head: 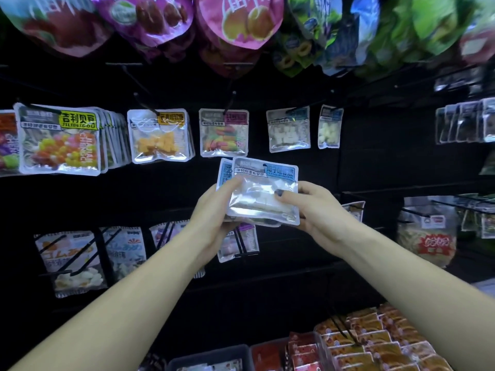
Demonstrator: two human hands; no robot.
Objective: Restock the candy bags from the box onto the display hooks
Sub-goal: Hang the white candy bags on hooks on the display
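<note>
Both my hands hold a small stack of clear candy bags [261, 195] with blue labels and white candy, raised in front of the black display wall. My left hand [214, 212] grips the stack's left edge, thumb on the front bag. My right hand [313, 207] grips the right edge, its thumb pressed on the front. Just above and to the right, a display hook [290, 111] carries a matching bag of white candy [288, 129]. No box shows clearly; a dark bin [211, 358] sits at the bottom edge.
The middle row of hooks holds jelly-bean bags [60, 140], orange candy [159, 136], multicolour gummies [224, 133] and a narrow white-candy bag [330, 127]. Large pink and green pouches [238, 20] hang overhead. Red and orange packets [375, 341] fill the bottom right; more bags [72, 261] hang lower left.
</note>
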